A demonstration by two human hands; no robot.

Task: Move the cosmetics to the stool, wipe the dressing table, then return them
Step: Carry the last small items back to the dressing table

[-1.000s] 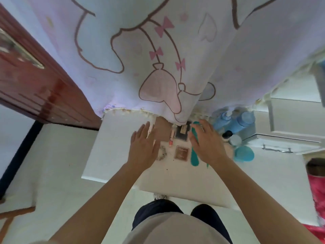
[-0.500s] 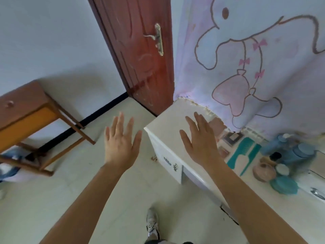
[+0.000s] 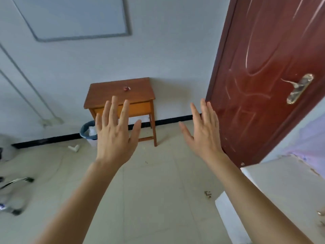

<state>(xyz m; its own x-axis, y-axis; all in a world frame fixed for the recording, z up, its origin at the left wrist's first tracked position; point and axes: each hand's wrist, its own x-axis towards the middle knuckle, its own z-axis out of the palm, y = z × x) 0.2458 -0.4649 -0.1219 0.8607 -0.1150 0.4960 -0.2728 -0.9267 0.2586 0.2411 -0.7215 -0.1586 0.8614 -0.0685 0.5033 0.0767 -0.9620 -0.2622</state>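
Note:
A brown wooden stool [image 3: 121, 92] stands against the far white wall, with one small reddish item [image 3: 126, 88] on its top. My left hand [image 3: 115, 136] is raised in front of the stool, fingers spread, holding nothing. My right hand [image 3: 204, 132] is up beside it, also empty with fingers apart. The white dressing table [image 3: 288, 180] shows only as a corner at the lower right. The cosmetics are out of frame.
A dark red door [image 3: 267, 71] with a metal handle [image 3: 299, 88] stands at the right. A blue waste bin [image 3: 88, 132] sits left of the stool. A small white piece [image 3: 73, 148] lies on the tiled floor. Blurred metal objects [image 3: 14, 196] are at the left edge.
The view has swung left from the dressing table and cosmetics to the stool by the wall. Both hands have lifted off the table and stay empty and spread.

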